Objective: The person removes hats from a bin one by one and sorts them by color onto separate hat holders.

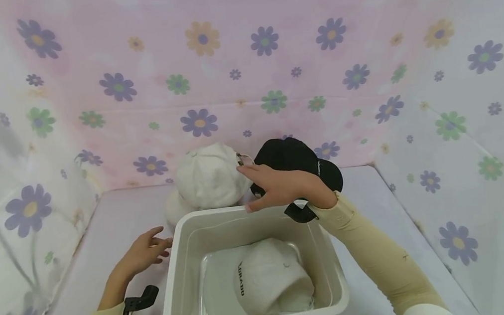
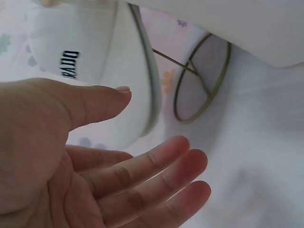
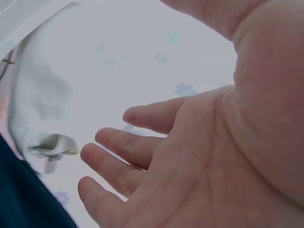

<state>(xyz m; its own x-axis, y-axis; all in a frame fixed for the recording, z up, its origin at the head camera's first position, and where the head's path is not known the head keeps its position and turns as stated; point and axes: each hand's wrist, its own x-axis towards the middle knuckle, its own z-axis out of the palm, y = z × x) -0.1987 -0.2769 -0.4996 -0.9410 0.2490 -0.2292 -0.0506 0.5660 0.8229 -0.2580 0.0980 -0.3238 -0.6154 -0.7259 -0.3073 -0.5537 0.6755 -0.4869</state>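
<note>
A white cap (image 1: 273,275) with dark lettering lies in the pale plastic bin (image 1: 171,294), its brim pointing left. Behind the bin, another white cap (image 1: 213,176) sits raised, its brim toward the left; the left wrist view shows dark lettering on this cap (image 2: 47,42) too. A black cap (image 1: 285,154) is to its right. My left hand (image 1: 145,252) is just outside the bin's left wall, fingers loosely spread and holding nothing. My right hand (image 1: 281,182) reaches over the far rim, empty with fingers extended, overlapping the two rear caps' edges in the head view.
A thin metal stand with an oval wire base (image 2: 202,80) stands below the rear white cap. The white tabletop (image 1: 122,214) runs back to a flower-printed cloth (image 1: 236,79), which also lines both sides. Each wrist carries a black camera mount (image 1: 140,300).
</note>
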